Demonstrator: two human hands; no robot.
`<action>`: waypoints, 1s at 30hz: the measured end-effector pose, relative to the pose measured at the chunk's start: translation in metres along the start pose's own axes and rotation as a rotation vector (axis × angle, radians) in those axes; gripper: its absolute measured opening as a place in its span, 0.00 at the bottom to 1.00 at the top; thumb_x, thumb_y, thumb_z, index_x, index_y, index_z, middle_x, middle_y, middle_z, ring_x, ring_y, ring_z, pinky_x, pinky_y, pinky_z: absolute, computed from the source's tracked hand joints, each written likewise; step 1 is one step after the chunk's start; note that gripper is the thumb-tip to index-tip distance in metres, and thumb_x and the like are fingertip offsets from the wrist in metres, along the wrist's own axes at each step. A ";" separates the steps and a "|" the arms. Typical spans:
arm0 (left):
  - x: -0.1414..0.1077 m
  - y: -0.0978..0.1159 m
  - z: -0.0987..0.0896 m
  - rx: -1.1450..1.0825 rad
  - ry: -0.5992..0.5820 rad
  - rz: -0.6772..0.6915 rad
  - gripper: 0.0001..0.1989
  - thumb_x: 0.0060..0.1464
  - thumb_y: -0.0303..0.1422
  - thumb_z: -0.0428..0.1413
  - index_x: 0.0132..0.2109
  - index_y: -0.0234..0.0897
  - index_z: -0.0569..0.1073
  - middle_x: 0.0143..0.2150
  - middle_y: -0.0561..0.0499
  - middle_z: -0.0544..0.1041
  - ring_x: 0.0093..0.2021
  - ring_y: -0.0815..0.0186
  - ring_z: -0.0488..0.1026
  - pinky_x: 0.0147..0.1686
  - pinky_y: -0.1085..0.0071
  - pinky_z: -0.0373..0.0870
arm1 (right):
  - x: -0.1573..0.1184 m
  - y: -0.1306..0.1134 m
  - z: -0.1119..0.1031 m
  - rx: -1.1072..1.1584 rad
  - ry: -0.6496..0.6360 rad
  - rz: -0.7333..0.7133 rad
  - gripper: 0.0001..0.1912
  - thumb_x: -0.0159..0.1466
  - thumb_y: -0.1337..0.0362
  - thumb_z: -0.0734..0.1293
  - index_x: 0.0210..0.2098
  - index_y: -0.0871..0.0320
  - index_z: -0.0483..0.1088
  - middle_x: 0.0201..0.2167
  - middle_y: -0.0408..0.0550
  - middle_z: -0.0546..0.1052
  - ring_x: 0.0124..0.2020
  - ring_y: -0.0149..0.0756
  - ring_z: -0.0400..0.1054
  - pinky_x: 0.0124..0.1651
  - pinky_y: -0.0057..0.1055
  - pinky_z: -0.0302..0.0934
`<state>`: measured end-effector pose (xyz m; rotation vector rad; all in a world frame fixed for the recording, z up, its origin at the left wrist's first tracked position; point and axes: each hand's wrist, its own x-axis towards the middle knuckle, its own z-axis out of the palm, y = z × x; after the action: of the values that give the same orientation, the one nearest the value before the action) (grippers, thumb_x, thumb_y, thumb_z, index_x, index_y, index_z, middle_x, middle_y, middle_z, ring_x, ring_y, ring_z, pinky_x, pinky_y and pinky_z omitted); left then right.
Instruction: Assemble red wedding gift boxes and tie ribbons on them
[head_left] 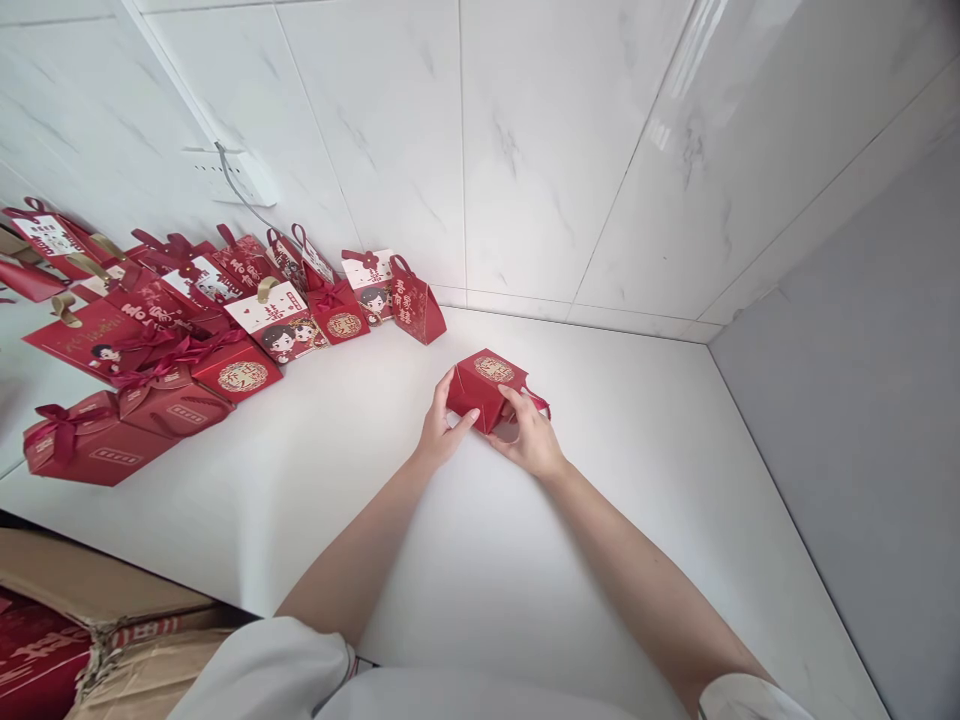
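A red gift box [480, 385] with a gold round emblem on its upper face is between my two hands, over the white table [360, 480]. My left hand [444, 428] grips its left side, with the thumb on the near edge. On the right side, my right hand [531, 432] holds the box with thumb and fingers around its end. A dark red ribbon [538, 402] sticks out past that end, partly hidden by my right fingers. The box lies tipped on its side; whether its underside touches the table, I cannot tell.
Several red and white gift boxes with ribbons crowd the table's left side, the nearest being a red box [418, 308] by the tiled wall [525, 150]. A wall socket [232, 178] has a grey cable. An open cardboard box [97, 590] stands below at left; a grey panel [847, 330] borders the right.
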<state>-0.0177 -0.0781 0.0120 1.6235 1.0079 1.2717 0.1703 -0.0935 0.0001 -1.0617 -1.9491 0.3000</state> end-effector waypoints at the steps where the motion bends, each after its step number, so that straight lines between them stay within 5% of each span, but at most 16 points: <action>1: 0.000 0.000 0.000 -0.003 0.012 -0.005 0.38 0.57 0.39 0.58 0.68 0.46 0.50 0.70 0.43 0.54 0.69 0.54 0.54 0.63 0.54 0.61 | 0.000 0.000 0.000 -0.006 0.002 -0.002 0.41 0.60 0.59 0.69 0.67 0.50 0.46 0.38 0.48 0.71 0.36 0.41 0.70 0.38 0.41 0.72; 10: 0.006 -0.002 -0.007 -0.212 0.123 -0.039 0.25 0.62 0.50 0.46 0.56 0.38 0.67 0.59 0.43 0.70 0.61 0.56 0.66 0.60 0.57 0.62 | 0.003 0.003 0.001 -0.229 -0.015 -0.249 0.36 0.66 0.69 0.61 0.68 0.50 0.42 0.30 0.44 0.73 0.33 0.41 0.70 0.43 0.43 0.68; 15: 0.010 -0.008 -0.017 -0.236 0.224 -0.091 0.20 0.59 0.51 0.50 0.43 0.38 0.68 0.46 0.46 0.75 0.46 0.60 0.73 0.48 0.60 0.69 | 0.005 -0.005 -0.003 -0.197 -0.153 -0.281 0.35 0.65 0.55 0.64 0.66 0.57 0.47 0.43 0.55 0.74 0.47 0.49 0.68 0.55 0.52 0.62; 22: 0.013 0.001 -0.022 -0.361 0.107 -0.070 0.15 0.57 0.42 0.56 0.33 0.37 0.61 0.57 0.44 0.70 0.53 0.59 0.71 0.45 0.64 0.69 | 0.002 -0.007 -0.004 -0.108 -0.006 -0.217 0.25 0.64 0.53 0.65 0.55 0.57 0.56 0.47 0.59 0.70 0.49 0.49 0.67 0.46 0.46 0.68; 30: 0.013 0.005 -0.021 -0.259 -0.098 -0.004 0.13 0.55 0.39 0.58 0.34 0.37 0.62 0.68 0.40 0.57 0.65 0.51 0.59 0.53 0.56 0.66 | -0.001 0.001 -0.006 -0.122 0.072 0.018 0.06 0.69 0.59 0.59 0.41 0.54 0.62 0.48 0.56 0.69 0.45 0.42 0.70 0.41 0.38 0.69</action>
<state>-0.0356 -0.0655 0.0239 1.4674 0.7523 1.2519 0.1761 -0.0947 0.0022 -1.1535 -1.9134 0.1518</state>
